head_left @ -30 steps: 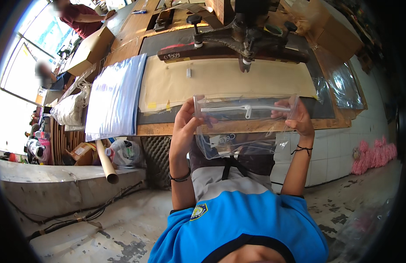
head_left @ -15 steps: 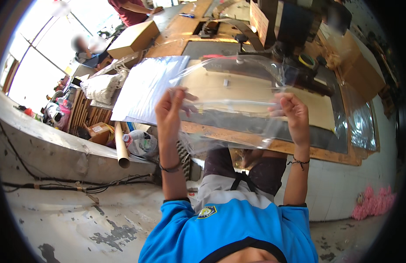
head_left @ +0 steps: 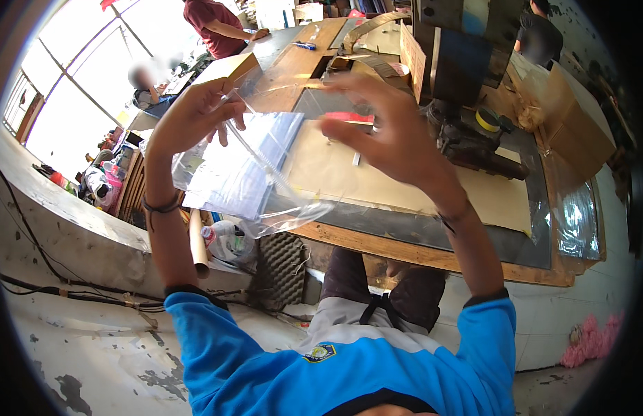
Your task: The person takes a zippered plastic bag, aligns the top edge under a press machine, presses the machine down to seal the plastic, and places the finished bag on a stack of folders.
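Observation:
My left hand is raised over the left part of the table, its fingers closed on the edge of a clear plastic sheet. The sheet hangs slantwise toward the table's front edge, and a folded or creased line runs down it. Under it lies a stack of bluish clear plastic sheets. My right hand is held up over a tan board, thumb and fingers apart with nothing in them; the fingertips are somewhat blurred. Partly behind that hand, a red strip lies at the board's far edge.
A dark machine stands on the table's far right, a roll of yellow tape on it. Cardboard boxes sit left and right. A cardboard tube leans at lower left. A person in a maroon shirt stands at the far side.
My right hand has let go of the plastic sheet and risen toward the far side. My left hand has moved left and up with the sheet, which now hangs over the stack.

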A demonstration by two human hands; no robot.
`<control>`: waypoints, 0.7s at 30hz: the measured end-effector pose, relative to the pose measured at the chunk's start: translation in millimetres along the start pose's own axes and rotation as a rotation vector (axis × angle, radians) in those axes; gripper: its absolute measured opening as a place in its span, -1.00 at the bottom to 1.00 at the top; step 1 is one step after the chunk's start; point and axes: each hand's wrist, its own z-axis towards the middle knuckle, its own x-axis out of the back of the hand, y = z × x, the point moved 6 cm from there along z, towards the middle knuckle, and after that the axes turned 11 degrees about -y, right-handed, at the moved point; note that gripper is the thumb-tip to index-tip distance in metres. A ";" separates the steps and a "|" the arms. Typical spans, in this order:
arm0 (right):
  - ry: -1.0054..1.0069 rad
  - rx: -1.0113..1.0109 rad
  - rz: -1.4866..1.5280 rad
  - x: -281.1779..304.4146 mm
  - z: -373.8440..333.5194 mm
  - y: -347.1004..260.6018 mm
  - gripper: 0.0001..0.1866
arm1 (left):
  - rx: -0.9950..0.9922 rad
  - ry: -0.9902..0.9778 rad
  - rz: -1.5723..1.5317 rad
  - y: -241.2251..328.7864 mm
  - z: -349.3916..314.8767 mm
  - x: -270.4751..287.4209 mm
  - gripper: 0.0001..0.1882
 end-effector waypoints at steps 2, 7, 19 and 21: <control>0.045 0.228 -0.235 -21.5 34.6 9.5 -0.49 | 0.017 -0.111 0.060 18.5 11.0 -5.5 -0.78; -0.423 -0.075 0.031 -65.4 77.7 66.6 -0.56 | 0.093 -0.333 0.150 14.1 41.1 -11.6 -0.74; -0.405 -0.302 0.917 -182.6 63.2 140.6 -0.67 | 0.167 -0.541 -0.169 -110.5 50.7 -9.7 -0.70; -0.347 -0.385 0.961 -188.9 62.1 141.5 -0.64 | 0.181 -0.518 -0.171 -115.5 49.8 -6.8 -0.71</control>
